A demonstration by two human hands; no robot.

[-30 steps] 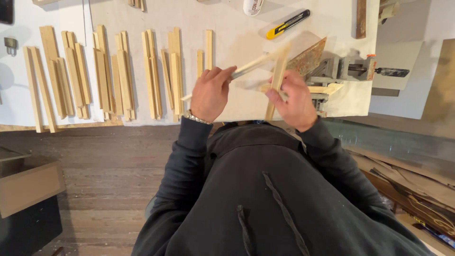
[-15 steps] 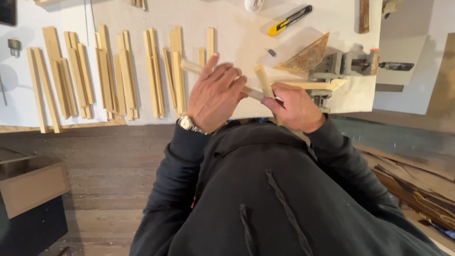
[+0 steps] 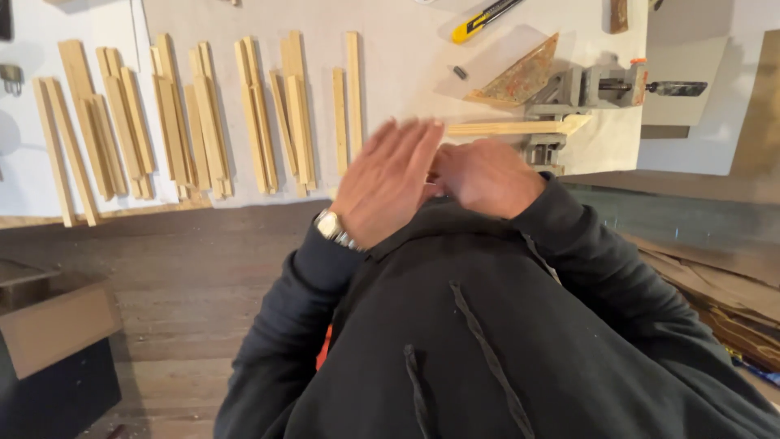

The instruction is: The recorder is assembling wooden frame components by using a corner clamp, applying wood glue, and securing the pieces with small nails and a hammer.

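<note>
Left hand (image 3: 388, 180) now flat and blurred, fingers spread wide and straight, palm down over the counter edge, holding nothing visible; a second ago it pinched a thin stick with the right hand, half a second ago it covered that stick, now the stick is gone from view between the hands. Right hand (image 3: 486, 175) curled loosely, knuckles up, tucked just beside the left, fingertips hidden under the left palm; cannot tell if it grips anything. Both hands have pulled in closer to the chest than before, so the stick work looks paused or finished, and the piece may be under the palms or set down; not visible.

Wristwatch (image 3: 334, 228) on the left wrist, black hoodie sleeves on both arms.

Just past the right hand, one long stick (image 3: 513, 128) lies across a grey vise (image 3: 578, 91), clamped or resting, pointed end to the right; it has not moved. Behind the vise a clear triangle (image 3: 520, 75), small dark bit (image 3: 460, 72) beside it, yellow knife (image 3: 481, 19) further back.

Left of the hands, rows of wood strips (image 3: 183, 122) lie in bundles on the white counter (image 3: 406, 49), same layout as earlier, two single strips (image 3: 347, 102) nearest the left hand.

Wood floor (image 3: 179, 276) below, cardboard box (image 3: 57, 329) at lower left, cardboard scraps at right edge
</note>
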